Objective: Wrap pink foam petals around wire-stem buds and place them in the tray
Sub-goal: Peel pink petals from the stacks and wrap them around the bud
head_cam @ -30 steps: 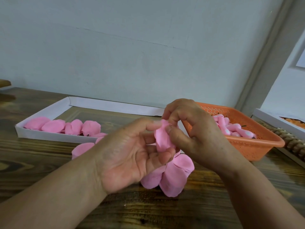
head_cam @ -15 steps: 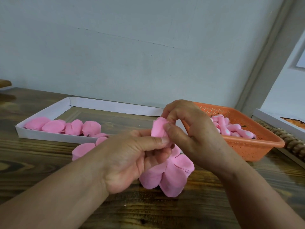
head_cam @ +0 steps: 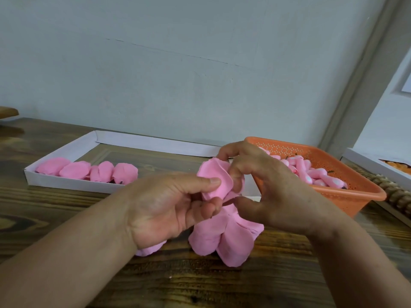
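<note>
Both my hands meet over the middle of the table (head_cam: pixel 66 218), seen from the head camera. My left hand (head_cam: pixel 164 210) pinches a petal (head_cam: pixel 214 176) between thumb and curled fingers, the thumb pressed flat across its near face. My right hand (head_cam: pixel 266 187) curls around the petal's right side, fingertips on its top edge; the bud inside is hidden, so I cannot tell how it sits. Loose petals (head_cam: pixel 222 236) lie in a heap on the wood just below my hands. Far left, the white tray (head_cam: pixel 73 185) holds a row of wrapped flowers (head_cam: pixel 89 171). Far right, an orange basket (head_cam: pixel 355 196) holds unwrapped buds (head_cam: pixel 315 174).
</note>
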`<action>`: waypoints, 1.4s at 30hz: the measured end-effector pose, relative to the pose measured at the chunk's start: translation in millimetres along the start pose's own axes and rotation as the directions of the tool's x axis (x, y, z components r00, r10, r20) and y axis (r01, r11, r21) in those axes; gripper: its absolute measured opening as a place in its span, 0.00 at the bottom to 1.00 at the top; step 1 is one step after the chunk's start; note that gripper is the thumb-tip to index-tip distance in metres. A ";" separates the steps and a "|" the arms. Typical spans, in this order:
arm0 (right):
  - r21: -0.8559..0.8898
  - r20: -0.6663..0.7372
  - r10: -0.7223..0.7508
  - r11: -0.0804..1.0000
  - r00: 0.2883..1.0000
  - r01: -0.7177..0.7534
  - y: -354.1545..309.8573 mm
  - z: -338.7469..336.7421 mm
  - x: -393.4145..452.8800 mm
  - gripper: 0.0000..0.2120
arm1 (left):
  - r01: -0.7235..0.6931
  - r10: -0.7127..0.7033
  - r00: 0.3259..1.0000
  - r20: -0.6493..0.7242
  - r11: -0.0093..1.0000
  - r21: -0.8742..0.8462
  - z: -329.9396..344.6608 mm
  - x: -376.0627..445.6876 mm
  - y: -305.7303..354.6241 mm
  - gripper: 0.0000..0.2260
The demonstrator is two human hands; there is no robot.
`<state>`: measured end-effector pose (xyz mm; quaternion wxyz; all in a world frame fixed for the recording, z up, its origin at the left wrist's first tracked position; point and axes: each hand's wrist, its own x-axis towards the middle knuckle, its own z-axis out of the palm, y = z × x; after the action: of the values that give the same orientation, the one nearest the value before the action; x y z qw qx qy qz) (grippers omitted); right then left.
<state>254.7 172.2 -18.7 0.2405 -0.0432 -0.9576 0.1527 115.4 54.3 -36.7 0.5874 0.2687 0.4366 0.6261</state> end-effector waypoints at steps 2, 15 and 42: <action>0.036 -0.004 0.016 0.999 1.000 -0.016 -0.8 -2.3 -0.4 0.08 | 0.012 -0.012 1.000 0.013 1.000 -0.002 -0.9 0.2 1.0 0.04; -0.194 -0.153 -0.180 0.970 0.972 0.149 -4.4 -3.8 -0.1 0.07 | 0.162 -0.151 0.986 0.067 0.969 -0.189 0.2 -0.3 4.7 0.15; -0.132 -0.048 -0.174 0.977 0.984 0.167 -5.6 -9.9 -3.7 0.04 | 0.197 -0.187 0.971 0.148 0.979 -0.056 -3.0 3.2 -4.1 0.06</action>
<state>262.6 169.0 -10.3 0.2777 0.0192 -0.9580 0.0688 114.3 56.4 -42.2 0.6839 0.2481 0.3952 0.5608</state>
